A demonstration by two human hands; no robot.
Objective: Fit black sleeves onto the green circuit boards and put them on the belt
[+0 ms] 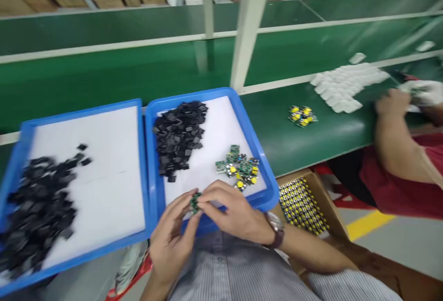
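A small green circuit board (194, 203) is held between my two hands, over the near edge of the right blue tray (254, 142). My left hand (175, 234) grips its left side between thumb and fingers. From the right, my right hand (230, 209) pinches the same board with its fingertips. Beyond my hands lies a loose group of circuit boards with yellow parts (244, 168), some green side up. A heap of small black square pieces (178, 132) fills the tray's left part.
The left blue tray (141, 172) holds more black pieces (39, 213). A cardboard box of yellow-topped parts (304, 206) stands below the bench's right edge. Boards (302, 115) and white pieces (346, 84) lie on the green bench. At right, a co-worker's arm (398, 130) reaches over it. A post (249, 29) rises behind the trays.
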